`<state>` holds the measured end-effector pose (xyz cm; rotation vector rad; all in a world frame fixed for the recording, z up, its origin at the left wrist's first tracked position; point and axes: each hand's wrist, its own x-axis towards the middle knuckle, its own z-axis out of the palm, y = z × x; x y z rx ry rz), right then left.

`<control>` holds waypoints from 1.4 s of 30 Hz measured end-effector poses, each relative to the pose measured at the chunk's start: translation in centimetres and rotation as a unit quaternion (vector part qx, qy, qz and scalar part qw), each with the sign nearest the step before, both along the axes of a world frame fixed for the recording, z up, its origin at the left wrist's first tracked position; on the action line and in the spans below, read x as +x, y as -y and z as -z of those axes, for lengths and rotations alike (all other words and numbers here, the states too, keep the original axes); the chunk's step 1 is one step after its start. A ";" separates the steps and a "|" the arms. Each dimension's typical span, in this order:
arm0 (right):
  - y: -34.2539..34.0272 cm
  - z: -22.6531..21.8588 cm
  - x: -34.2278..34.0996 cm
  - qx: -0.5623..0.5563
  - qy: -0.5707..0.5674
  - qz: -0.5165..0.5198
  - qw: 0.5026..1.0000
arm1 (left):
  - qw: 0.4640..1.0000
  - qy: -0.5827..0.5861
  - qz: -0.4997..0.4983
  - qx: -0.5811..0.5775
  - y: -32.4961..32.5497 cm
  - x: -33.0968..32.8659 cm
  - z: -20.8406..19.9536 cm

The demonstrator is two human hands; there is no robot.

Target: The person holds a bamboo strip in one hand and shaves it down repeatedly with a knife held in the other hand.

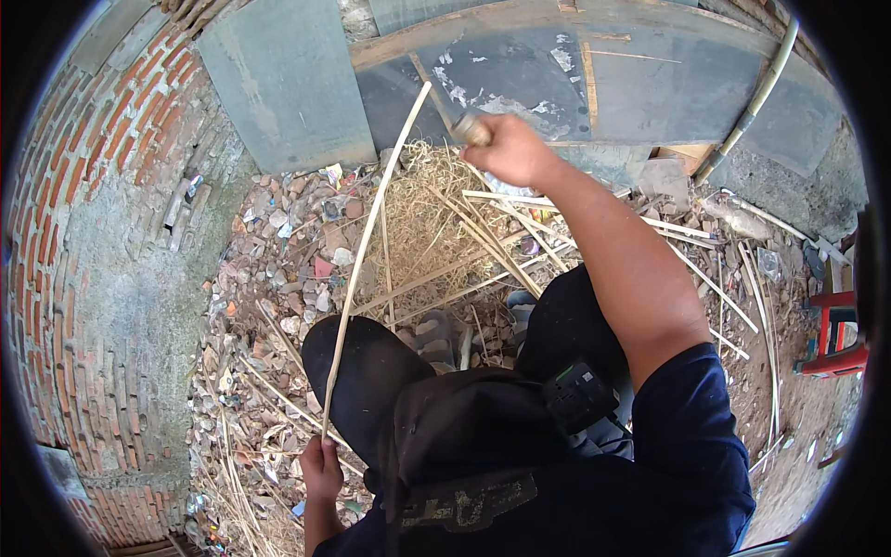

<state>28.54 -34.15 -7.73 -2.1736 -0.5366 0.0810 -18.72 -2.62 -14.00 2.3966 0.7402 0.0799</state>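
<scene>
My left hand (pixel 322 472) is closed around the lower end of a long, pale bamboo strip (pixel 369 227), low beside my left knee. The strip runs up across that dark-clad knee, slightly bowed, and its free end points away from me. At the far end of my outstretched right arm, my right hand (pixel 513 151) grips a knife (pixel 476 131) by its wooden handle. Its blade is blurred and points up and left, a little to the right of the strip's tip. Below the knife, curly shavings (pixel 432 218) are heaped on the ground.
More pale strips (pixel 492 243) lie criss-crossed beyond my knees, and others lie at right and lower left. Rubble (pixel 278 251) covers the ground. A brick wall (pixel 102 278) rises at left, grey panels (pixel 501 74) stand ahead, and a red object (pixel 835 339) is at far right.
</scene>
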 end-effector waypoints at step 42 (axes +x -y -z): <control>-2.6 4.4 1.6 -0.205 0.039 -0.104 0.973 | 0.973 0.010 0.026 0.230 1.0 2.7 1.5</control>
